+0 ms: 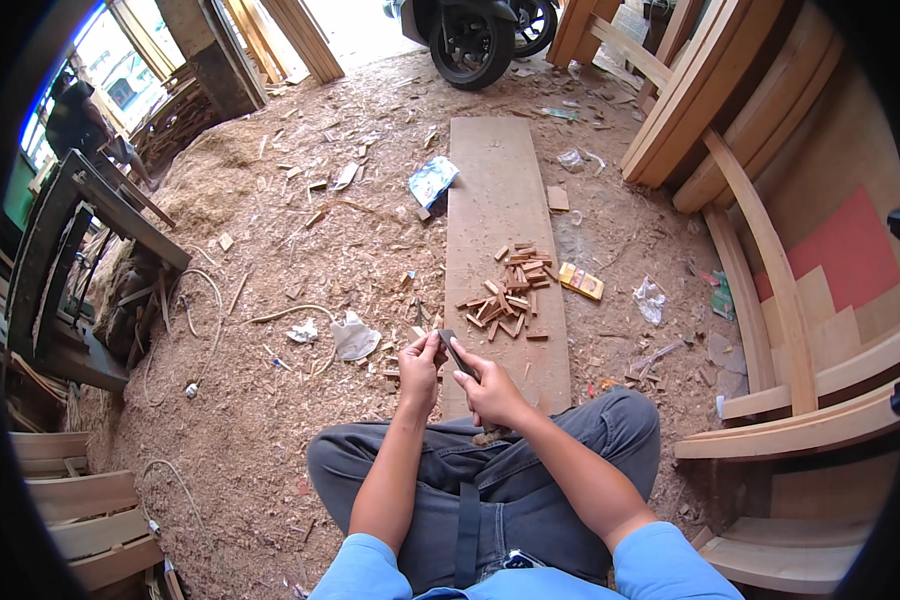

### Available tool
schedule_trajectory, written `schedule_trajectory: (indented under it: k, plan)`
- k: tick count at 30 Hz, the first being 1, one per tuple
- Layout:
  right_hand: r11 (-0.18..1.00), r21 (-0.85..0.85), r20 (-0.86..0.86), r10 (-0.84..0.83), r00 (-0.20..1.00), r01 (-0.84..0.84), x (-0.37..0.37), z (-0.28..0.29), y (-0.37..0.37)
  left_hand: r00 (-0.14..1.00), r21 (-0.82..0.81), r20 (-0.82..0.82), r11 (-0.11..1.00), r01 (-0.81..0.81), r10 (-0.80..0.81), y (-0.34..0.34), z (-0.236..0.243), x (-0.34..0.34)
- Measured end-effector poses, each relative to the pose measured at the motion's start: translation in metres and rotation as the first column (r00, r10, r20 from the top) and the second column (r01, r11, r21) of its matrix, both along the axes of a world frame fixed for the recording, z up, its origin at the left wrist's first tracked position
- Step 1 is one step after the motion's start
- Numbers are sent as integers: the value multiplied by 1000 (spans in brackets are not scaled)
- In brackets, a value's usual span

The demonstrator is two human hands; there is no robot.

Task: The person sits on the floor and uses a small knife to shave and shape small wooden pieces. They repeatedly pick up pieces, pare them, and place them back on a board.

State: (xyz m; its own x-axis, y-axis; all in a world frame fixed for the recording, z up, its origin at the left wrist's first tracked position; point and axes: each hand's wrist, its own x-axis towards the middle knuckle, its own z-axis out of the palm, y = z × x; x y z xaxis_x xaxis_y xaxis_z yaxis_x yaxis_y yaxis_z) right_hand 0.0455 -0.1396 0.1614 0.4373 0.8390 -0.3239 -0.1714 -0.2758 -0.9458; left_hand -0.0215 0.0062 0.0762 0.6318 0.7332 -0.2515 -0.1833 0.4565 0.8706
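I sit cross-legged with both hands in front of my lap, close together over the near part of a long wooden board (500,190). My left hand (419,372) is closed in a pinch on a small wooden piece (439,322), mostly hidden by the fingertips. Wrapped in my right hand (494,394) is a dark, flat file (450,346), its tip beside the left fingers. Just beyond the hands, a loose heap of small wooden blocks (517,290) lies on the board.
Shavings and offcuts cover the ground. A yellow packet (581,281) lies right of the board, a blue-white wrapper (432,182) left. Curved wooden frames (785,270) lean at right; a dark frame (120,215) stands left. A motorbike wheel (472,50) and another person (80,120) are farther off.
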Motion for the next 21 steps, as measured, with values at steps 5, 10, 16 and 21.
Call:
schedule_trajectory:
  k: [5, 10, 16, 21]
  plan:
    - [999, -18, -5, -38, 999, 38, -1, -4, 5, 1000, 28, -11, 999, 15, -15, 1, -2, 1]
    - [1000, -9, 7, -5, 1000, 5, -1, -8, 5, 999, 5, -35, 999, -31, 32, 1, 1, 1]
    - [999, 10, 30, -39, 999, 38, -1, -15, 6, 999, 14, -24, 1000, -21, 21, -3, -2, 3]
    - [999, 11, 8, -35, 999, 35, 0, -13, 7, 1000, -24, -9, 1000, 2, -2, 1, -6, 2]
